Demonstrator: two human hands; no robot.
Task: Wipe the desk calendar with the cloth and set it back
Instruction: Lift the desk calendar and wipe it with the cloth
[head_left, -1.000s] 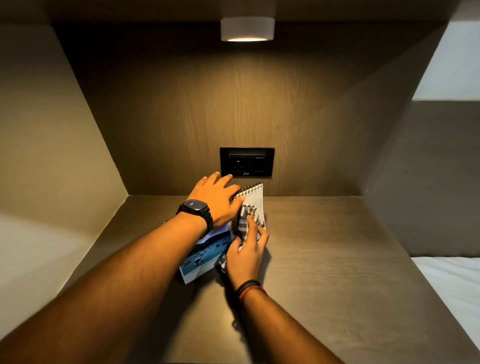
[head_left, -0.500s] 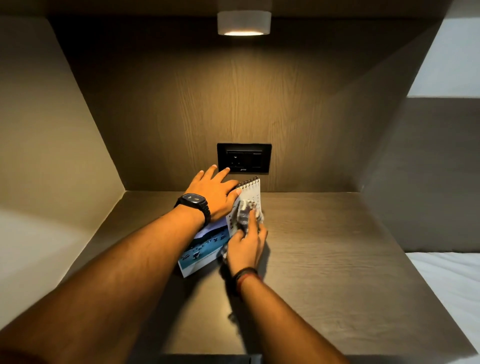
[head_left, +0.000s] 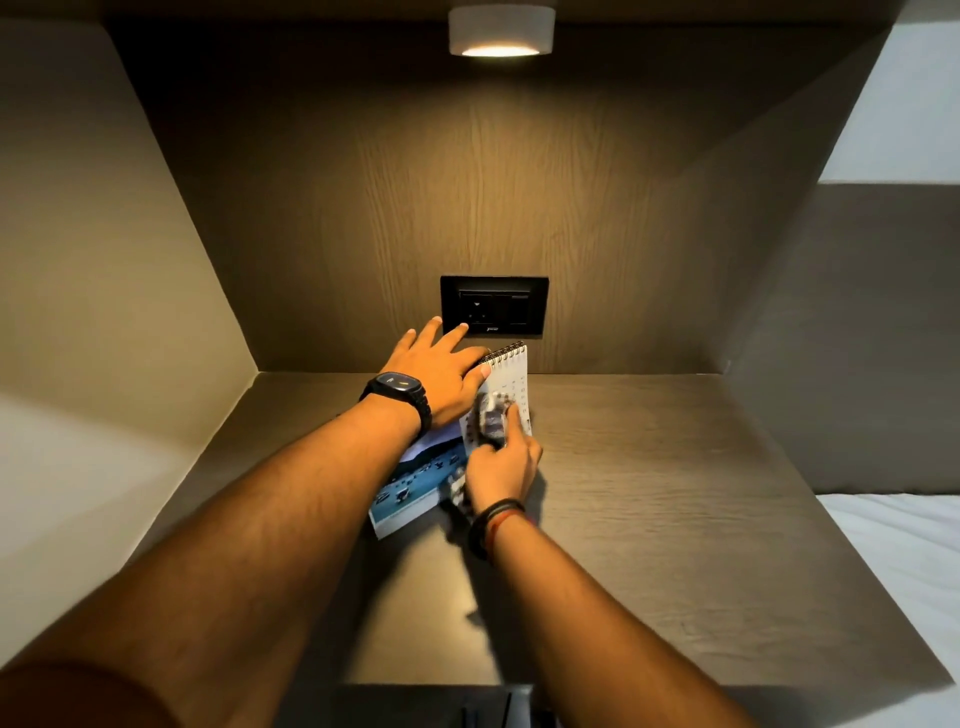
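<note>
Desk calendar (head_left: 511, 376): I see it standing tilted on the desk (head_left: 675, 493), just below the wall socket (head_left: 493, 306); spiral binding on top, blue photo page (head_left: 415, 483) spread toward me.
Left hand (head_left: 441, 376): flat and unclenched, resting on the calendar's binding edge; black watch (head_left: 397, 392) on the wrist.
Right hand (head_left: 501, 462): my grip is clenched on the cloth (head_left: 491, 421), pressing it against the calendar's date page.
Lamp (head_left: 501, 31): lit, above the socket.
</note>
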